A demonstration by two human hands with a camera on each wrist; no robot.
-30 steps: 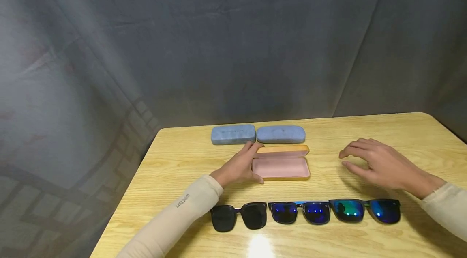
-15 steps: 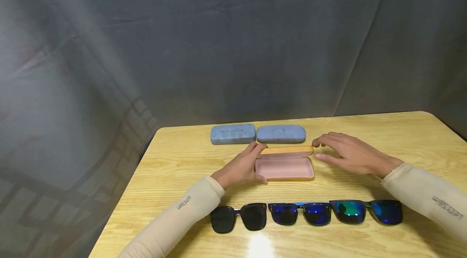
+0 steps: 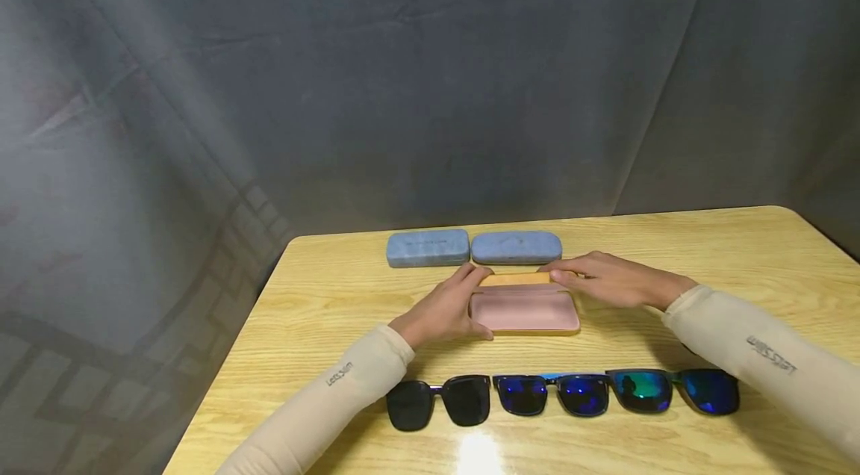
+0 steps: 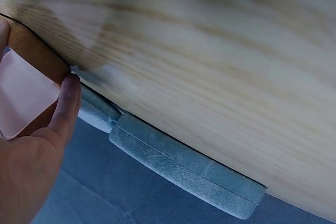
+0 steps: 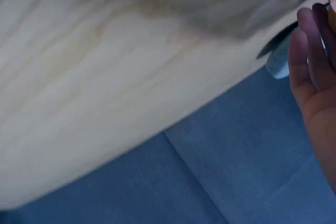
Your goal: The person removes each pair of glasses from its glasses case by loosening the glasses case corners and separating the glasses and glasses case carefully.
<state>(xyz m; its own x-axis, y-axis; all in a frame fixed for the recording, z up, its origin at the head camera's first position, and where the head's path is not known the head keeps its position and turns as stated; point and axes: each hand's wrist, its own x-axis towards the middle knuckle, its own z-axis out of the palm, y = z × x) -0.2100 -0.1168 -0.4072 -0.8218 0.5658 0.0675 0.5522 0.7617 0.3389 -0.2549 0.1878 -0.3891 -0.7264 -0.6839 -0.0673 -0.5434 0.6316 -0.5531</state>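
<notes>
An orange glasses case [image 3: 524,312] with a pink lining lies with its lid raised, mid-table in the head view. Nothing lies in its pink tray. My left hand [image 3: 438,312] grips the case's left end, thumb at the front edge and fingers at the back by the lid. At the lid's right end, my right hand [image 3: 608,279] pinches it, thumb in front and fingers behind. In the left wrist view the left fingers curl along the orange case [image 4: 39,51]. The right wrist view catches only a corner of the case beside the right hand [image 5: 317,87].
Two blue-grey glasses cases, a left one [image 3: 428,248] and a right one [image 3: 516,246], lie closed behind the orange case. Along the front lie black sunglasses [image 3: 466,400], blue-lensed sunglasses [image 3: 583,394] and green-blue-lensed sunglasses [image 3: 643,391]. A grey curtain [image 3: 470,87] hangs behind the wooden table [image 3: 322,296].
My right hand has moved left from beside the case and taken hold of the lid's right end. The case shifted slightly right earlier, with my left hand still on it.
</notes>
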